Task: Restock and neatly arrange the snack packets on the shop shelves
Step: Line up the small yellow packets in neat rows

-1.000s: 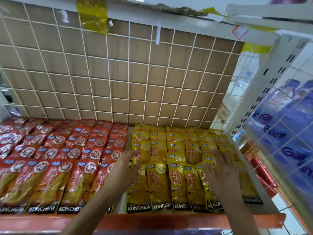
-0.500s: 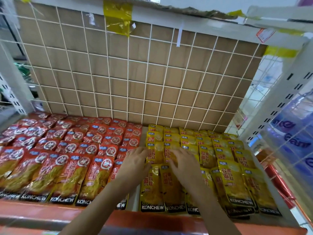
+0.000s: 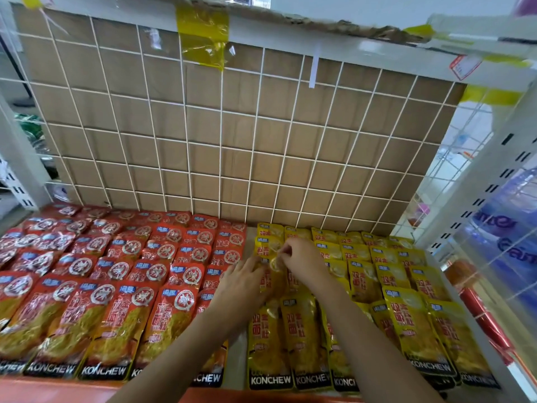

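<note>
We see the left hand [image 3: 242, 282] flat, fingers apart, on the yellow packets [image 3: 406, 289] at the shelf's [image 3: 238, 370] right; the right hand [image 3: 303, 260] pinches one packet's top far in; red packets [image 3: 116, 274] left.

A shop, retail shelving. Shelf [image 3: 238, 370] w/ orange front edge holds many identical packets in rows: red packets [image 3: 122, 274] toward left edge, yellow packets [image 3: 377, 274] toward right, all branded KONCHEW. White wire grid [image 3: 261, 141] backs it, slotted upright [image 3: 476, 199] at right corner, price tag [image 3: 465, 65] on rail above, bottled goods [image 3: 511, 228] next bay.
</note>
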{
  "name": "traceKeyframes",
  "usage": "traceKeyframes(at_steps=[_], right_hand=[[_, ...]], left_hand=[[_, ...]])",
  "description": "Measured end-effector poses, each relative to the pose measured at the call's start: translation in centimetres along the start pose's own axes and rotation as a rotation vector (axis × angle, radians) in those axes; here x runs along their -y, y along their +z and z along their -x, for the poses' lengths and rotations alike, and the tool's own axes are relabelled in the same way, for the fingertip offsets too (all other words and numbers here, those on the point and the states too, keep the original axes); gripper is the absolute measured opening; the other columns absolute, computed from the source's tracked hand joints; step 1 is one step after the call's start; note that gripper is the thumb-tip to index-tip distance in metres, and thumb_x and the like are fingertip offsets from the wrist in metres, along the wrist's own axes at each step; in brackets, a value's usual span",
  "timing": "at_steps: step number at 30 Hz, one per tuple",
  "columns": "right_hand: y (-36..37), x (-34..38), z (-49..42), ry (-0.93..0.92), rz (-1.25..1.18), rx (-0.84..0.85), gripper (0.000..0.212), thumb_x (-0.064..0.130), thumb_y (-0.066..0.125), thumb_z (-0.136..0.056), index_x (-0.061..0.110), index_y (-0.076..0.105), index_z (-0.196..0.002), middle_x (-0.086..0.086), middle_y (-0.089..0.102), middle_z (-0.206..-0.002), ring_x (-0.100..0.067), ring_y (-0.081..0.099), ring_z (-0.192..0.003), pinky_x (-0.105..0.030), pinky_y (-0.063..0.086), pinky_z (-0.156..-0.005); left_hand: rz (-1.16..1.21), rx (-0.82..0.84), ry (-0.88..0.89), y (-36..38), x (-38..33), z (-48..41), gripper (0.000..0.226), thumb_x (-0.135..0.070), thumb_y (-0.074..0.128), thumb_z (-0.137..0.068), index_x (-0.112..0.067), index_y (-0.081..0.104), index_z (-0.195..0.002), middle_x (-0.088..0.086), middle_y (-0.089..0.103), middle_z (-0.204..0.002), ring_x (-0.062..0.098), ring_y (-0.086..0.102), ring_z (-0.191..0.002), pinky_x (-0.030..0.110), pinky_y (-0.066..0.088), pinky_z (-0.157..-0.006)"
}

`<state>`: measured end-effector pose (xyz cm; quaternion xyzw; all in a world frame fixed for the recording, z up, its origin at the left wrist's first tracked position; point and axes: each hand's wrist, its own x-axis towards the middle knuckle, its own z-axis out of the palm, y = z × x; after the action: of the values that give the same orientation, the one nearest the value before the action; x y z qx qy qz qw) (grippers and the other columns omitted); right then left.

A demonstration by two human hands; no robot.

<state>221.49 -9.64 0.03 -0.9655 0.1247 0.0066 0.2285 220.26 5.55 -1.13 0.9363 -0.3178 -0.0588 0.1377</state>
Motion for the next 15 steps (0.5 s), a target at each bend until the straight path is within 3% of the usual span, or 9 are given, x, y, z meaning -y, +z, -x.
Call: traceKeyframes(at_steps=[4, 7, 11, 15], right_hand=[[0.0, 0.1, -0.9, 0.05, -0.089, -0.001, 0.013, 0.013, 0.056, -0.087, 0.012, 0.066, -0.079, 0.0, 0.062, -0.082, -0.015, 0.055, -0.071, -0.022, 0.037, -0.053], [0.3, 0.1, -1.3, 0.073, -0.128, 0.005, 0.023, 0.011, 0.055, -0.086, 0.021, 0.058, -0.066, -0.001, 0.063, -0.079, -0.021, 0.063, -0.076, -0.022, 0.041, -0.06], [0.6, 0.0, -1.5, 0.054, -0.095, 0.008, 0.014, 0.007, 0.056, -0.082, 0.01, 0.07, -0.082, -0.004, 0.069, -0.091, -0.018, 0.061, -0.083, -0.025, 0.044, -0.067], [0.6, -0.4, -1.6, 0.036, -0.059, -0.004, 0.012, 0.009, 0.057, -0.085, 0.014, 0.067, -0.081, -0.004, 0.066, -0.093, -0.013, 0.052, -0.077, -0.022, 0.036, -0.065]], left_hand=[[0.008, -0.026, -0.002, 0.1, 0.3, 0.0, 0.052, -0.034, 0.04, -0.098, -0.024, 0.023, -0.146, -0.003, 0.014, -0.154, 0.018, 0.013, -0.141, 0.033, 0.013, -0.114], [0.013, -0.03, 0.006, 0.1, 0.5, -0.1, 0.052, -0.032, 0.041, -0.097, -0.023, 0.023, -0.146, -0.004, 0.013, -0.155, 0.018, 0.012, -0.141, 0.032, 0.012, -0.114], [-0.014, -0.017, 0.019, 0.3, 0.7, -0.1, 0.055, -0.036, 0.043, -0.096, -0.024, 0.023, -0.145, -0.004, 0.017, -0.153, 0.017, 0.013, -0.14, 0.032, 0.012, -0.114], [-0.014, -0.023, 0.042, 0.5, 0.8, -0.3, 0.053, -0.038, 0.043, -0.095, -0.026, 0.025, -0.144, -0.005, 0.018, -0.153, 0.016, 0.015, -0.14, 0.033, 0.012, -0.114]])
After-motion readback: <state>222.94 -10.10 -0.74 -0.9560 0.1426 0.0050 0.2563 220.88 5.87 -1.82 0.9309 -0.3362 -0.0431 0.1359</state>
